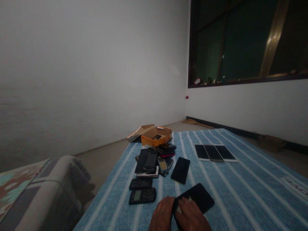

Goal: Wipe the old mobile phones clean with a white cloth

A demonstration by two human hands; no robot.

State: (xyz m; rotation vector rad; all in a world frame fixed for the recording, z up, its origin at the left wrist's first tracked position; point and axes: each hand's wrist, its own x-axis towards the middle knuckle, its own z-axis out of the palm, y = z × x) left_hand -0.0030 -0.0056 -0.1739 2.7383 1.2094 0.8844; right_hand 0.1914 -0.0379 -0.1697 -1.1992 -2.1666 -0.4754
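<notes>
A black smartphone (202, 198) lies slanted near the front of the striped cloth. My left hand (161, 214) is closed against its left edge, the fingertips partly hidden. Over the near left part of the phone, my right hand (192, 215) has its fingers bent and pressed together. A bit of something pale shows between and beneath those fingers, too small to name. Beyond the hands lies another dark smartphone (180, 170). To the left are two keypad phones, a nearer one (142, 195) and a farther one (141, 183).
A pile of phones (151, 161) stands at the centre left. Behind it is an open orange box (157, 138) with a phone inside. Three smartphones (213, 153) lie in a row at the right on the blue striped cloth (231, 192). A patterned bedding edge (48, 189) is at left.
</notes>
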